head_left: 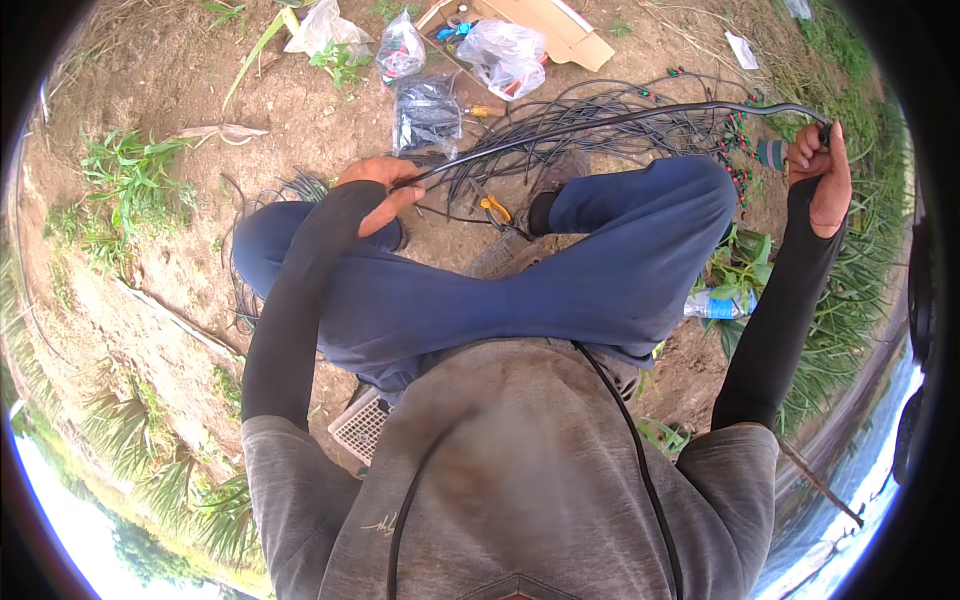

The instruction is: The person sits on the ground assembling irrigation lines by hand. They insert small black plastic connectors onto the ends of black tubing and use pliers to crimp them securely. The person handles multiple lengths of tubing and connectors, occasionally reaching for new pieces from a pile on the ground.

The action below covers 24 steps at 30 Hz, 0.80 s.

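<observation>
Right hand (822,180) is up at the far right, fist closed around one end of a long thin black plastic tube (610,118), right where a small greenish fitting (771,153) sits on the line. Left hand (382,190) is over by the left knee, fingers pinched on the same tube, so it runs stretched in a shallow arc between both hands, above the blue trousers (600,270) of the crossed legs.

Behind it on the bare dirt ground (150,90) there's a big tangled heap of black tubing (600,140), some pieces tipped with little red and green emitters. Orange-handled pliers (494,209) lie on the soil just past the left hand, and clear plastic bags of small parts (510,55) sit near a flattened cardboard box (560,25).

Looks to me like the step in hand is pulling one length straight out of the pile and dealing with the fitting end. I'd guess the next move needs the left hand to hold tension steady while the right seats or twists that fitting, without dragging the tangle along.
</observation>
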Each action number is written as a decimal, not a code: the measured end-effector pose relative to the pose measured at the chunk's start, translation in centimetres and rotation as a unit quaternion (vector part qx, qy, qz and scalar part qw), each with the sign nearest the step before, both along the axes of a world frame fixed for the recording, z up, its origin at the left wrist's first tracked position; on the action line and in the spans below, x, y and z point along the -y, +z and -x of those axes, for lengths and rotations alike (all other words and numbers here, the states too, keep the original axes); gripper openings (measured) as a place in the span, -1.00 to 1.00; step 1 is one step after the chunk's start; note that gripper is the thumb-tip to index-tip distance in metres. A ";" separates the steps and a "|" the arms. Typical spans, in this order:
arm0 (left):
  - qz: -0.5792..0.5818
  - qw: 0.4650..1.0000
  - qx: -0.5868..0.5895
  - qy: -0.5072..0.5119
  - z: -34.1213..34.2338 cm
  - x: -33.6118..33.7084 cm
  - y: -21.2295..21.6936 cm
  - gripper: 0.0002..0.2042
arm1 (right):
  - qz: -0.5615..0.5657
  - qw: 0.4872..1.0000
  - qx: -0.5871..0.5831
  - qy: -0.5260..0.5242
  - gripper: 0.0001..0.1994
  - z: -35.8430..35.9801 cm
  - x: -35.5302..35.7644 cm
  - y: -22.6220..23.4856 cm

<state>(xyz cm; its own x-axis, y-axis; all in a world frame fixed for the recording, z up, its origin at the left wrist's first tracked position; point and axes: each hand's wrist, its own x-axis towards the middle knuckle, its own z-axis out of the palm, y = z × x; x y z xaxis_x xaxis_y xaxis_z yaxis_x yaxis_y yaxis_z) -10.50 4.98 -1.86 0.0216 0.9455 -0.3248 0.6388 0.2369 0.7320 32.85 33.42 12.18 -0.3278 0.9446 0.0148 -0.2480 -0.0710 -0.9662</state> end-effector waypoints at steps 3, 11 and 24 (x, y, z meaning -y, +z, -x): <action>0.084 0.994 -0.050 -0.038 1.5 -1.1 -1.9 -0.74 | 0.070 0.993 -0.090 -0.027 -0.73 -6.6 -4.1 -1.6; 0.223 0.974 0.035 0.006 4.2 0.1 -5.6 -0.78 | 0.201 0.944 -0.105 -0.241 -0.72 -15.9 -12.2 -13.1; 0.009 0.993 0.044 -0.106 -8.6 -15.4 -9.5 -0.53 | 0.084 0.949 -0.085 -0.292 -0.48 -40.7 -24.3 -22.0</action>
<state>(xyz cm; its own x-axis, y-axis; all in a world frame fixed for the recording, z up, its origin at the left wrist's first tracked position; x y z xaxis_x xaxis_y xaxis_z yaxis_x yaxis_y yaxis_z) -1.94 20.39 -11.31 0.2495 0.9103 -0.3303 0.6088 0.1178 0.7845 73.54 57.73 -9.82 0.2451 0.9583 -0.1472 -0.4445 -0.0238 -0.8955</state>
